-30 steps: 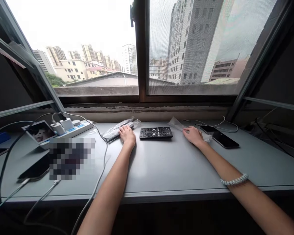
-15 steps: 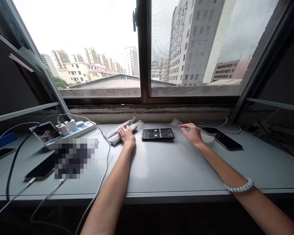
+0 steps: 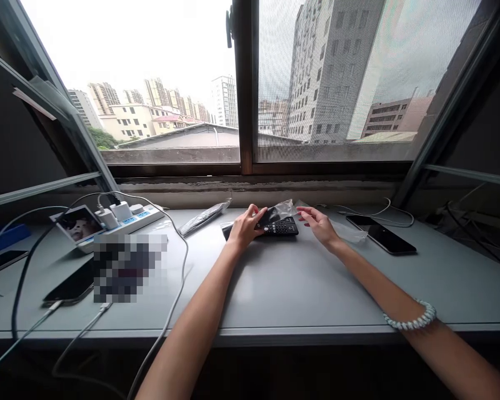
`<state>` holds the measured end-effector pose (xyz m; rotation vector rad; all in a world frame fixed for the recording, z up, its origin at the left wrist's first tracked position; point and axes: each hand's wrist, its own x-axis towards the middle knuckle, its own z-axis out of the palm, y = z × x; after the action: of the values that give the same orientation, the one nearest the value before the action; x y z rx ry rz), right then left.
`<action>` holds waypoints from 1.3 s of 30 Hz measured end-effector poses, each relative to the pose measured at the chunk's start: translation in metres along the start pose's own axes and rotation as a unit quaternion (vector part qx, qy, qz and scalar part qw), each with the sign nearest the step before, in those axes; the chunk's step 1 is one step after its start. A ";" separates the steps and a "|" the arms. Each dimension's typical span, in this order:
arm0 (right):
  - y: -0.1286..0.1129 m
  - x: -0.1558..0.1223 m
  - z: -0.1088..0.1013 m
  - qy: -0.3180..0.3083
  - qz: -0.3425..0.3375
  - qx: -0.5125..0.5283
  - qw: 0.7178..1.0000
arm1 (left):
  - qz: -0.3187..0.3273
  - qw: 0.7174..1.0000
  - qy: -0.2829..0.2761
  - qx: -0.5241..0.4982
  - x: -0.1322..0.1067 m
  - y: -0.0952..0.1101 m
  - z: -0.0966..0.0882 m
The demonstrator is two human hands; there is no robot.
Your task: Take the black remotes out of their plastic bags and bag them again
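Observation:
My left hand (image 3: pixel 245 226) is closed on a dark remote control in a clear plastic bag (image 3: pixel 284 209), lifted at a slant over the desk. Beneath it, black remote controls (image 3: pixel 286 226) lie on the desk, partly hidden by the hand and the bag. My right hand (image 3: pixel 320 225) is just right of the bag's loose end, its fingers apart and holding nothing. Another bagged remote control (image 3: pixel 205 216) rests on the desk to the left. Behind and beside my right hand lies crumpled clear plastic (image 3: pixel 352 233).
A black phone (image 3: pixel 381 234) lies at the right. On the left are a white power strip (image 3: pixel 139 219) with plugs, a photo card (image 3: pixel 78 225), another phone (image 3: pixel 70 283), a pixelated patch and trailing cables (image 3: pixel 179 294). The window sill (image 3: pixel 183 189) bounds the desk's back.
My left hand has picked up one bagged remote control and carried it right, over the remotes on the desk. The other bagged one stayed behind. My right hand has shifted slightly left.

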<state>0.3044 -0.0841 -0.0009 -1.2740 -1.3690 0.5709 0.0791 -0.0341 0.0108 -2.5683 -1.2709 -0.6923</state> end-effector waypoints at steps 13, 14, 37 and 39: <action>-0.005 0.000 -0.002 -0.018 0.044 0.039 0.998 | 0.047 0.998 0.043 -0.021 -0.002 0.008 0.003; -0.006 -0.001 -0.002 -0.026 0.054 0.050 0.997 | 0.051 0.997 0.046 -0.027 -0.002 0.009 0.003; 0.003 -0.004 -0.005 -0.135 0.075 0.051 0.987 | 0.101 0.987 0.121 -0.040 -0.002 0.016 0.010; 0.004 -0.004 -0.005 -0.136 0.080 0.044 0.986 | 0.108 0.986 0.119 -0.035 -0.002 0.017 0.009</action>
<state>0.3090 -0.0883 -0.0045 -1.2745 -1.4527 0.9357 0.0941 -0.0424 0.0030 -2.5331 -0.8952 -0.9772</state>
